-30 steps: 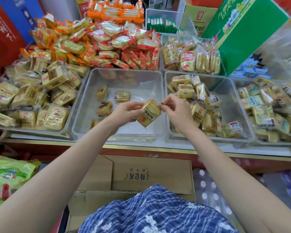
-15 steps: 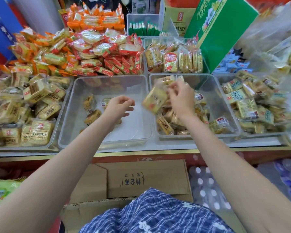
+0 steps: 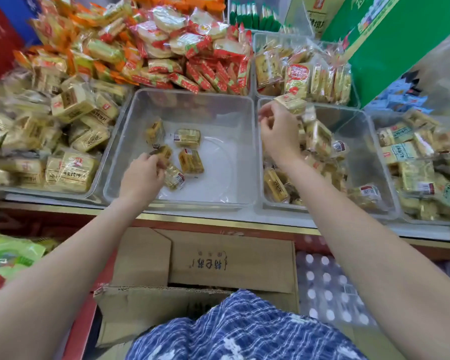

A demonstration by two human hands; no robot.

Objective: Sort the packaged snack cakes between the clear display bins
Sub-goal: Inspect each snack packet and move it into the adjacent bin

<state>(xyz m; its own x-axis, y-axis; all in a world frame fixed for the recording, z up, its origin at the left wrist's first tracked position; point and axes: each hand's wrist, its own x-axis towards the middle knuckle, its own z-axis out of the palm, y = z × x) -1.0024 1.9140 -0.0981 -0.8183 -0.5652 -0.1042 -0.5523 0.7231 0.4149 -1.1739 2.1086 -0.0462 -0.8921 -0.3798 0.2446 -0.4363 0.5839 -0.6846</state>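
The middle clear bin (image 3: 226, 120) holds a few yellow-wrapped snack cakes (image 3: 190, 161). My left hand (image 3: 142, 176) reaches into it, fingertips pinched on one snack cake (image 3: 163, 151) near the bin's left side. The right clear bin (image 3: 369, 165) is piled with similar cakes along its left half. My right hand (image 3: 278, 133) hovers over that bin's far left corner with thumb and fingers apart and nothing between them. A snack cake (image 3: 291, 103) sits just past its knuckles, above the pile.
A full bin of larger yellow cakes (image 3: 68, 172) stands at the left and another full bin (image 3: 413, 162) at the far right. Red and orange packs (image 3: 182, 48) heap behind. A green carton (image 3: 390, 48) leans at the back right. A cardboard box (image 3: 231, 261) sits below the counter edge.
My right hand carried the cake from over the middle bin to the right bin and opened. My left hand dropped into the middle bin and pinched another cake.
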